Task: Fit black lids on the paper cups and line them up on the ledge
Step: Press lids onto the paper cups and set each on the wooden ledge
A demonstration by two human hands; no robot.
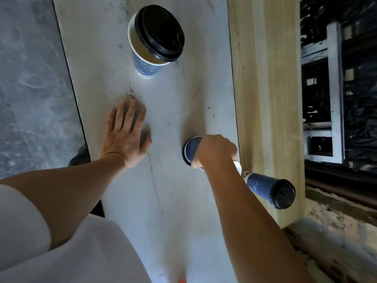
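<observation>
Head view: blue cup [192, 147] inside grip of right hand [216, 153]

Bare ledge [169, 103] lies open in the middle. The far cup [142, 64] stands at twelve o'clock, the flat left hand [126, 135] at eight, the right hand [214, 152] gripping the near cup [192, 148] at four. The wooden beam [265, 99] walls three o'clock.

Lit by soft, even light, brightest across the pale grey marble ledge [114, 58]. Dim and nearly black at the right behind the white metal frame [334, 88]. Faintly shadowed beside the flat left hand [126, 135]. Blown out to white just beside the blue paper cup [192, 148] in the right hand [216, 150]. Slightly smeared throughout, stretched and bent towards the edges, softest at the white sleeve [20, 217].
</observation>
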